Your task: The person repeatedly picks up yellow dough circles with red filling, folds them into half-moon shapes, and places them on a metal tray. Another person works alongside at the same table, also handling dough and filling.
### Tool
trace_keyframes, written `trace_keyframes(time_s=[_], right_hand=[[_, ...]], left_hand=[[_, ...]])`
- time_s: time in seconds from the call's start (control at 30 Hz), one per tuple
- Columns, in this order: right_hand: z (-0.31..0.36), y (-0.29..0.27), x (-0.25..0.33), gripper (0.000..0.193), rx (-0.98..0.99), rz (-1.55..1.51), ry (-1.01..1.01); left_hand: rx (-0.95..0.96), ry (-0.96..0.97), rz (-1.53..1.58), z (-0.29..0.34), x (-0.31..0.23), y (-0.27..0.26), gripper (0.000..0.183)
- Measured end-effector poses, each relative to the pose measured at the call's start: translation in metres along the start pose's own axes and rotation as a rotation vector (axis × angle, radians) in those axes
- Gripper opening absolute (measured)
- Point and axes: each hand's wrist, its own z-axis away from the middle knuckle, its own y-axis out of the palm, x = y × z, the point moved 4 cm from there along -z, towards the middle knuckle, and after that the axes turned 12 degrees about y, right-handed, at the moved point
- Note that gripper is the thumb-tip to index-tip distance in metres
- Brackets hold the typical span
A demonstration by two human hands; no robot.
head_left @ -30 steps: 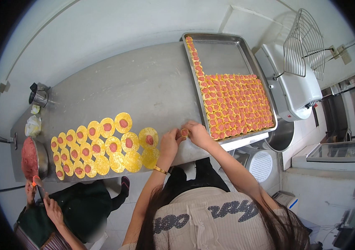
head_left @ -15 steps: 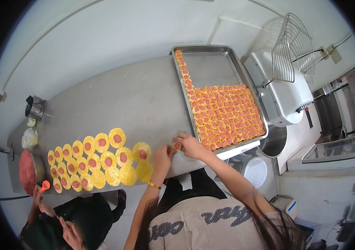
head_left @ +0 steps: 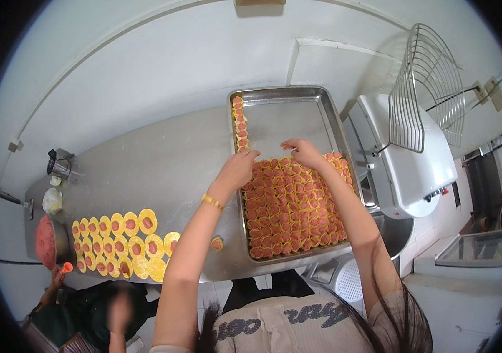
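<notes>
Over the left part of the metal tray [head_left: 336, 112], my left hand [head_left: 238, 169] reaches to the lower end of a single column of small open-topped dumplings [head_left: 241, 125]. Its fingers are stretched out toward the right; whether they touch a dumpling is hard to see. My right hand [head_left: 305, 154] hovers above the top edge of the packed dumpling rows [head_left: 295, 206], with fingers and thumb slightly apart and nothing visible between them. One finished dumpling [head_left: 218, 244] sits alone on the steel table, left of the tray's near corner. Left of my forearm lie yellow round wrappers [head_left: 148, 221], most topped with pink filling.
A bowl of pink filling [head_left: 46, 241] stands at the table's left end, near a co-worker's hand with an orange scoop [head_left: 67, 267]. A white machine [head_left: 410, 159] with a wire rack [head_left: 424, 88] stands right of the tray. A perforated white stool [head_left: 350, 281] is below.
Both hands have moved from the table's near edge up over the tray. The dumpling they held has been let go and now sits on the table. The view has shifted.
</notes>
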Motion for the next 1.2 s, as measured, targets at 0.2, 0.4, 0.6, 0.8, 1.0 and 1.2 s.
trace_keyframes(time_s=[0.2, 0.4, 0.6, 0.8, 1.0, 1.2], right_hand=[[-0.040, 0.024, -0.010, 0.042, 0.177, 0.205, -0.099], [-0.046, 0.036, -0.012, 0.039, 0.270, 0.336, -0.097], [-0.038, 0.039, -0.005, 0.036, 0.318, 0.316, -0.059], [-0.026, 0.033, -0.007, 0.036, 0.383, 0.157, 0.151], [-0.036, 0.016, -0.023, 0.031, 0.112, 0.339, -0.079], [-0.036, 0.029, -0.025, 0.027, 0.184, 0.275, -0.076]], left_hand=[[0.512, -0.154, -0.056, -0.055, 0.036, 0.052, 0.032], [0.569, -0.109, -0.108, -0.058, 0.038, 0.065, 0.028], [0.632, -0.144, -0.146, -0.058, 0.036, 0.060, 0.025], [0.633, -0.129, -0.187, -0.059, 0.043, 0.068, 0.025], [0.397, 0.029, -0.012, -0.064, 0.038, 0.085, 0.027], [0.545, -0.069, -0.103, -0.066, 0.036, 0.087, 0.031]])
